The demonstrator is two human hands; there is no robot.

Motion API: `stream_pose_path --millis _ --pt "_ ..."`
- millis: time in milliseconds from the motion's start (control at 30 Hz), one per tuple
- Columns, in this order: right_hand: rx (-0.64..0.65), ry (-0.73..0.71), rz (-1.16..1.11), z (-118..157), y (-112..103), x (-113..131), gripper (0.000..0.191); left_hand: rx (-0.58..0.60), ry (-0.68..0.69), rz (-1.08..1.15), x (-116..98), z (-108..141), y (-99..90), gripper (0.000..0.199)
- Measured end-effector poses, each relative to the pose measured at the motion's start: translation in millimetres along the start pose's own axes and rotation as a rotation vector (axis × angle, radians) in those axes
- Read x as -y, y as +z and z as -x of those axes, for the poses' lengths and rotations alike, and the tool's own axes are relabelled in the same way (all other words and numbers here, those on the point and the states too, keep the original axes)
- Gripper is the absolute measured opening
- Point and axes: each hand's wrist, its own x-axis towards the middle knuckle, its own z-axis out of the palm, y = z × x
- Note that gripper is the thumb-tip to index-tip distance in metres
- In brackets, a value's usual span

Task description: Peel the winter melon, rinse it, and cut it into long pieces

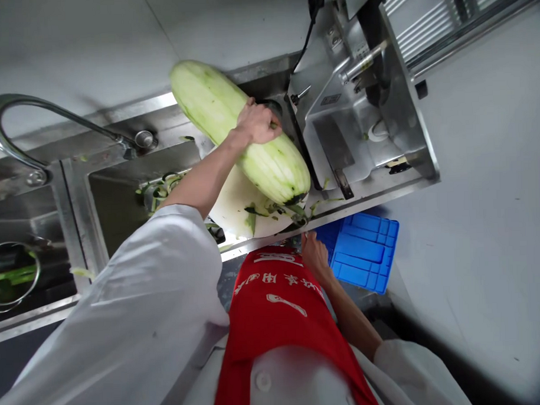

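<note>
A long, pale green winter melon [275,167], mostly peeled, lies slantwise over a round white cutting board [228,198]. On its upper side, past the middle, my left hand [258,123] grips it with curled fingers. My right hand [315,253] is low by the counter's front edge, near my red apron [278,320]. Its fingers are closed around something small that I cannot make out. Dark green peel strips [252,219] lie on the board below the melon's near end.
Left are a sink basin [114,202] with peelings and a curved faucet [49,102]. At lower left, a round strainer [14,306] holds greens. A metal slicing machine [358,87] stands right, with a cleaver [334,144] beside it. Below is a blue crate [364,252].
</note>
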Motion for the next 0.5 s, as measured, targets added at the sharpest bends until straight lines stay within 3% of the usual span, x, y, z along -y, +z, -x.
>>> stream_pose_path --millis 100,200,300,500 --pt "-0.006 0.022 -0.021 2.9 -2.4 -2.5 0.039 -0.014 0.003 0.059 1.1 -10.8 5.5 0.035" --pt "-0.176 -0.058 -0.063 -14.3 -32.7 29.4 0.042 -0.017 -0.014 0.068 0.9 -18.5 8.7 0.034" --pt "-0.195 -0.071 -0.053 -25.2 -50.0 49.5 0.042 -0.014 -0.03 0.048 -0.4 -20.5 9.2 0.036" --pt "0.016 -0.009 0.038 6.8 -20.5 6.5 0.033 -0.018 -0.014 0.06 0.0 -17.7 9.4 0.039"
